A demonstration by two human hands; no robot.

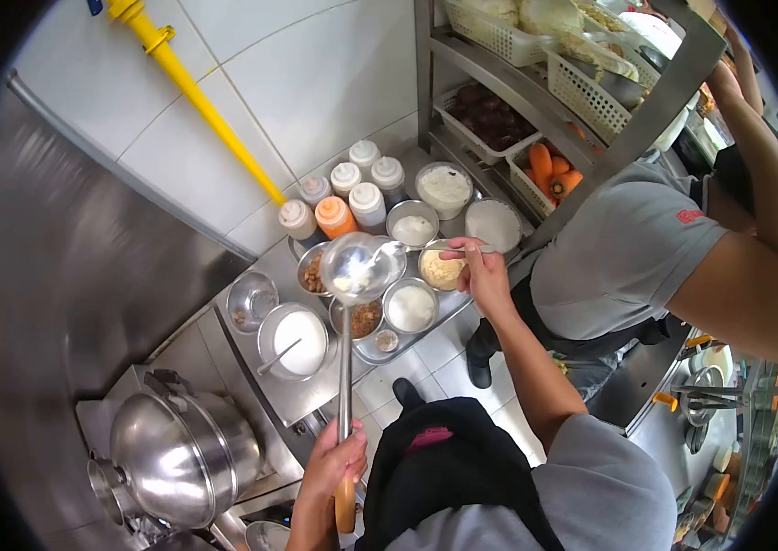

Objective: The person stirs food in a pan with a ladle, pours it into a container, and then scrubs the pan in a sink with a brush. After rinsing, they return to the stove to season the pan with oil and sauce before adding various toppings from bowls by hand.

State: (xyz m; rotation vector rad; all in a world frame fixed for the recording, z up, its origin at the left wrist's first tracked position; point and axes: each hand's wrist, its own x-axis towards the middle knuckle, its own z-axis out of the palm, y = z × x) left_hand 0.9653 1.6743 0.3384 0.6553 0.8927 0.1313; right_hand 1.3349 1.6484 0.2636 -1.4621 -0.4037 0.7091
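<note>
My left hand (pixel 337 456) is wrapped around the wooden end of a long-handled metal ladle (pixel 346 367), whose bowl hangs over the seasoning bowls with some white substance inside. With its fingers pinched on the handle, my right hand (pixel 482 275) holds a metal spoon (pixel 427 248); the spoon's tip is at the ladle bowl's right rim. Below my right hand sits a bowl of pale yellow powder (pixel 442 270). Beside it is a bowl of white granules (pixel 411 306). A brown crumbly ingredient (pixel 367 319) shows partly beneath the ladle.
Several squeeze bottles (pixel 335 217) stand against the tiled wall. A bowl of white liquid (pixel 300 342) with a spoon is at the counter's left. A large domed metal pot (pixel 168 455) stands lower left. Close on my right is a co-worker (pixel 618 248), beside shelves with baskets (pixel 591 96).
</note>
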